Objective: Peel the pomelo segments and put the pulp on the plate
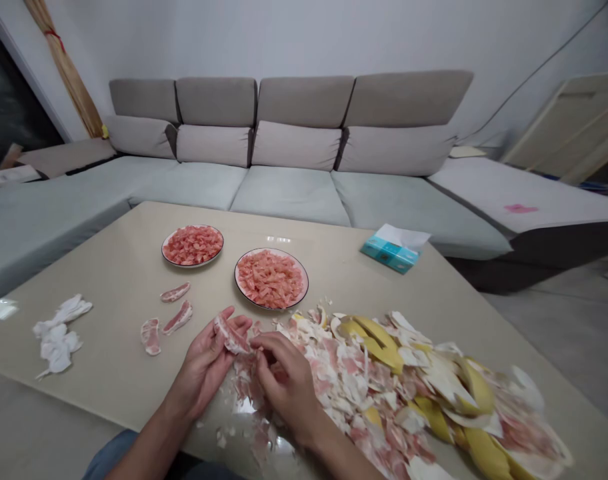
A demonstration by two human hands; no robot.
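Observation:
My left hand (207,363) is closed around a pomelo segment (231,335), a pink wedge with whitish membrane. At the segment's right end, the fingers of my right hand (287,380) are pinched together; whether they grip the membrane or a small scrap is too small to tell. Three more pomelo segments (178,317) lie on the table left of my hands. Just beyond my hands is a plate of peeled pink pulp (271,279), and a second plate of pulp (193,245) stands farther back to the left.
A large heap of yellow rind and white peel (384,373) spreads over the table's right side. Crumpled tissues (59,337) lie at the left. A blue tissue pack (393,248) sits at the back right. Behind the table (129,267) runs a grey sofa (289,190).

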